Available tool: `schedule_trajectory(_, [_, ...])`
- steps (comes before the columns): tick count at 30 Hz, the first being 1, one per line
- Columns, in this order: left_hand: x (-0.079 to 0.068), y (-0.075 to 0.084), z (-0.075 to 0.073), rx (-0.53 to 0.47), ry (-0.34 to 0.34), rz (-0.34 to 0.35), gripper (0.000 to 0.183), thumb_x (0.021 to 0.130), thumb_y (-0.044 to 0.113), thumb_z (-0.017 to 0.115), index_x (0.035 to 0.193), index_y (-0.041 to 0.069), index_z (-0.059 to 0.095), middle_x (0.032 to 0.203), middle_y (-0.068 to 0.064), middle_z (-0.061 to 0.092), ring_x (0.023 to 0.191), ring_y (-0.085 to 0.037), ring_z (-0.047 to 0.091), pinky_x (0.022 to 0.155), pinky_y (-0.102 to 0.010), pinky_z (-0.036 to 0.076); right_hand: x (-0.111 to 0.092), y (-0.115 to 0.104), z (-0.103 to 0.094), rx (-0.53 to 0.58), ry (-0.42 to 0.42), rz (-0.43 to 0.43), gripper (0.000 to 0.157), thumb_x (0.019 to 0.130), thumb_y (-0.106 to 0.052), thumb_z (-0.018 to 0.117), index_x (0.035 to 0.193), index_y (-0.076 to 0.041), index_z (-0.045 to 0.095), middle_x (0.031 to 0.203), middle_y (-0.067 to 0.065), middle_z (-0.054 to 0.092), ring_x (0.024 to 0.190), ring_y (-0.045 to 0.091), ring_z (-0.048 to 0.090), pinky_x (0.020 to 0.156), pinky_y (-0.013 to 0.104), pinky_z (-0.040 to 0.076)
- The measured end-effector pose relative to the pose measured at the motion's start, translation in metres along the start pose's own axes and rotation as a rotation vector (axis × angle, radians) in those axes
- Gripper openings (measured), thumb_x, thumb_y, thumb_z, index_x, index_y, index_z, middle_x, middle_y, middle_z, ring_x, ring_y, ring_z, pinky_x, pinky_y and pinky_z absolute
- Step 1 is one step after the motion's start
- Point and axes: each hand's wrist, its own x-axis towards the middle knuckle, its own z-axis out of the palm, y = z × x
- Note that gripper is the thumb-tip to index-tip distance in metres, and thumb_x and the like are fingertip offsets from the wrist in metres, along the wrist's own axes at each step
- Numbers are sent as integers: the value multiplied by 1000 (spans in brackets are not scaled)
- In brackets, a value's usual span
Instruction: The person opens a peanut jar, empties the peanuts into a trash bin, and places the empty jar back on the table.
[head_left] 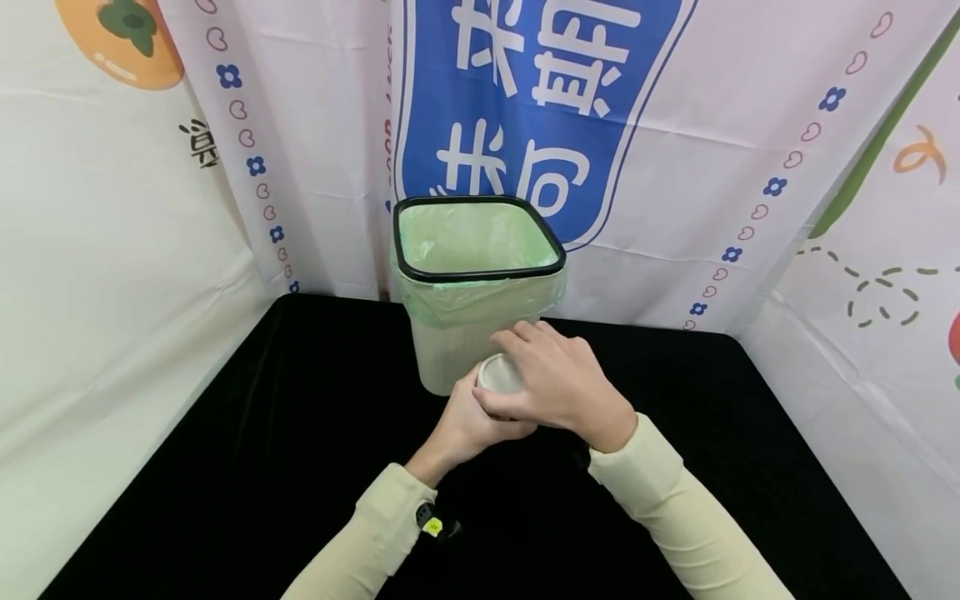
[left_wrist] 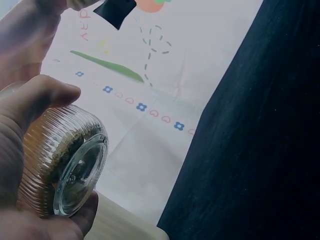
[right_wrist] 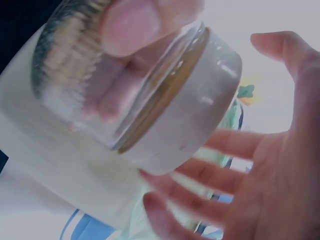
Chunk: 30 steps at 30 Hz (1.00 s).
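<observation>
My left hand (head_left: 465, 425) grips a ribbed clear glass jar (left_wrist: 75, 155), its thumb and fingers wrapped round the side. Dark, grainy stuff shows near the jar's base. The jar is tilted and wears a smooth white lid (right_wrist: 195, 105) with a tan band under it. My right hand (head_left: 558, 371) curves over the lid from the right. In the right wrist view its thumb stands off the lid, and its spread fingers (right_wrist: 215, 175) are right beside the lid's edge. The head view shows the lid's pale round top (head_left: 500, 374) between the two hands.
Just beyond the hands stands a white bin (head_left: 442, 350) with a black rim (head_left: 480, 276) and a pale green liner (head_left: 465, 237). Black cloth (head_left: 300, 433) covers the table. Printed white curtains (head_left: 330, 125) hang at the back and both sides.
</observation>
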Motion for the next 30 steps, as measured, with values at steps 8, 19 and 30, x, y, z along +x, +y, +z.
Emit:
schedule_trajectory(8, [-1,2,0,3,-2,40,83,80,19,91,152,13,49,140,-11,63,118,-28,65,94,-40,59,4,-16,-1,-99,-133,150,73,89,-81,54,110,-13,71,102,9,67,85,28,65,55,45,55])
schedule_trajectory(19, [-3,2,-1,-16,-3,45,86,80,13,92,154,15,48,145,-8,61,125,-28,64,101,-46,58,4,-15,8,-125,-85,98,60,92,-66,63,106,-9,71,97,10,66,85,28,63,55,44,57])
schedule_trajectory(30, [-3,2,-2,3,-2,61,83,79,12,92,150,12,50,140,-10,63,121,-27,65,99,-43,57,3,-10,6,-57,-59,23,57,89,-64,70,108,-11,72,104,10,68,91,29,65,60,47,59])
